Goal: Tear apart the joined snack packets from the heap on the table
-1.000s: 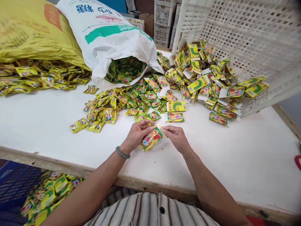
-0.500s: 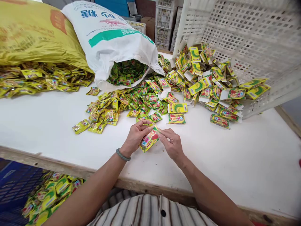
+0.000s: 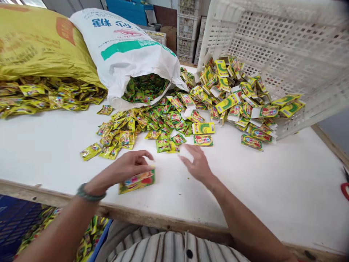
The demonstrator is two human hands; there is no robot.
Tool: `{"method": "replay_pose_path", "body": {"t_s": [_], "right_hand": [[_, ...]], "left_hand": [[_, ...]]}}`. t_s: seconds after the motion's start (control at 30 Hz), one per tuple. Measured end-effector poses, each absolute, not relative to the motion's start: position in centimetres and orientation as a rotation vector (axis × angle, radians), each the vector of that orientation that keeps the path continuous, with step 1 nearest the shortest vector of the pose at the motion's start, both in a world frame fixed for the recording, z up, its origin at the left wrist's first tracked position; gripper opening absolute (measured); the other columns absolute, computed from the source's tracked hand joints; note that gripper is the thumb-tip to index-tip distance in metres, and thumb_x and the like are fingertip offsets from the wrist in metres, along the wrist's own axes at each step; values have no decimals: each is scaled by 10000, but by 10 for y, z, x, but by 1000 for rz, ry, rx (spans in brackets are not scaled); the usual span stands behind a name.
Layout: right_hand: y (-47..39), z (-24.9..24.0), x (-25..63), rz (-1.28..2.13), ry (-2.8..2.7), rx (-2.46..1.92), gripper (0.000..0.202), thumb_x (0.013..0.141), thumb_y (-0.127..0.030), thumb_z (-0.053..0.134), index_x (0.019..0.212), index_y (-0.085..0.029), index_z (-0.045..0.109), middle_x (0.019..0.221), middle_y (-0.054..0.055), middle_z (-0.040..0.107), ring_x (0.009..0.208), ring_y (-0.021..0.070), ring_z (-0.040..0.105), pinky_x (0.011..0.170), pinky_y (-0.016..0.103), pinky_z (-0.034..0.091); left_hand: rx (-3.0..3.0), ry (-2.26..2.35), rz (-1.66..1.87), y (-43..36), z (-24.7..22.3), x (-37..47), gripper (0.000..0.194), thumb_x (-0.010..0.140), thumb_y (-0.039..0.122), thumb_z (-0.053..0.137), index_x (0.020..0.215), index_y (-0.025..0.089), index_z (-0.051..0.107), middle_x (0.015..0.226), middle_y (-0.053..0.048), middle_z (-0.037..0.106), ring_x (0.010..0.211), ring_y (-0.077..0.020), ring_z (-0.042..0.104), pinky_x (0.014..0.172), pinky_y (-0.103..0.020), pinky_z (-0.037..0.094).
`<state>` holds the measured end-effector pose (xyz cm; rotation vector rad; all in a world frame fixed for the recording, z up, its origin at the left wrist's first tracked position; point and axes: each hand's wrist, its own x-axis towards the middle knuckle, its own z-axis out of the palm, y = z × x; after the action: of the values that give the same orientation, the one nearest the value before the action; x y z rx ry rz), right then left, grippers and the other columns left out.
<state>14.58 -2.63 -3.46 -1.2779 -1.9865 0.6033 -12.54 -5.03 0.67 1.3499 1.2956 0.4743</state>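
My left hand [image 3: 127,169] has its fingers curled over a small yellow and green box [image 3: 139,182] near the table's front edge, and its thumb and fingers grip the box's upper side. My right hand [image 3: 197,163] is over the white table with its fingers apart and nothing in them. Just beyond it lie a printed box [image 3: 203,140] and a second, yellow box [image 3: 203,127]. Small green and yellow packets [image 3: 163,142] are spread in front of the open white sack [image 3: 136,47].
A tilted white crate [image 3: 272,40] spills boxes [image 3: 229,103] at the right. At the left a yellow sack [image 3: 40,43] rests over yellow packets. Below the front edge, a blue crate [image 3: 19,218] stands beside filled boxes. Red-handled scissors [image 3: 345,190] lie at the right edge.
My left hand has moved left and nearer to me with the box. My right hand has let go of the box and opened. The view has shifted slightly.
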Motion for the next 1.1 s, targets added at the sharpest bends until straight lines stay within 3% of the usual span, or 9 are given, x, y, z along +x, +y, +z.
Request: {"method": "replay_pose_path", "body": {"t_s": [0.1, 0.2, 0.33, 0.47, 0.63, 0.73, 0.8, 0.9, 1.1], "right_hand": [[3, -35, 172, 398, -1943, -1708, 549, 861, -365, 599, 1372, -185, 512, 1352, 155, 559, 1241, 325, 468, 1009, 500, 386], [21, -32, 191, 328, -2148, -1893, 606, 841, -400, 617, 1400, -221, 469, 1433, 151, 476, 1298, 372, 370, 975, 541, 366], [12, -25, 186, 263, -2281, -1945, 535, 844, -480, 608, 1306, -215, 564, 1199, 166, 618, 1136, 353, 484, 904, 497, 381], [-21, -18, 151, 537, -2021, -1897, 571, 814, -563, 614, 1242, -186, 598, 1086, 141, 661, 1007, 290, 576, 866, 415, 433], [-35, -12, 115, 855, -2106, -1449, 403, 821, -453, 640, 1149, -219, 656, 1068, 89, 673, 977, 233, 606, 844, 360, 474], [-8, -14, 114, 768, -2047, -1419, 269, 887, -251, 526, 1104, -210, 681, 1142, 87, 676, 1031, 214, 617, 882, 357, 482], [16, -20, 116, 604, -2147, -1422, 442, 801, -78, 524, 1209, -206, 638, 1313, 87, 607, 1216, 239, 535, 1005, 400, 423], [40, -30, 118, 472, -2422, -1416, 575, 750, -24, 532, 1292, -204, 590, 1423, 98, 522, 1319, 280, 450, 1053, 452, 379], [25, -42, 120, 699, -2099, -1443, 307, 854, -158, 481, 1077, -213, 685, 1009, 71, 722, 911, 220, 652, 829, 344, 484]], "left_hand": [[1483, 1542, 342, -56, 15, -169, 354, 595, 446, 795, 870, 236, 715, 621, -35, 697, 530, -208, 587, 472, -260, 391], [1614, 1811, 543, -57, 23, -169, 305, 571, 480, 778, 767, 252, 731, 727, -52, 729, 654, -244, 633, 544, -268, 427], [1592, 1635, 691, -54, 20, -115, 268, 667, 505, 704, 640, 238, 707, 571, -17, 658, 537, -190, 554, 496, -249, 366], [1321, 1371, 824, -50, -1, -58, 286, 662, 493, 733, 621, 217, 671, 518, -6, 615, 533, -189, 570, 498, -256, 375], [985, 1344, 1028, -42, -16, -51, 377, 680, 525, 724, 723, 173, 597, 590, 2, 622, 579, -175, 591, 547, -265, 435], [820, 1354, 1086, -41, -9, -73, 461, 621, 472, 783, 891, 159, 578, 653, 4, 663, 600, -174, 623, 580, -274, 476], [772, 1374, 1086, -43, -3, -86, 519, 599, 425, 806, 976, 167, 559, 647, 15, 676, 560, -156, 615, 546, -249, 457], [734, 1376, 1069, -47, -2, -91, 529, 585, 403, 819, 990, 182, 559, 630, 26, 683, 514, -134, 593, 502, -217, 414], [788, 1304, 1039, -46, -19, -84, 503, 569, 492, 826, 886, 158, 624, 708, -29, 713, 608, -175, 637, 556, -258, 453]]}}
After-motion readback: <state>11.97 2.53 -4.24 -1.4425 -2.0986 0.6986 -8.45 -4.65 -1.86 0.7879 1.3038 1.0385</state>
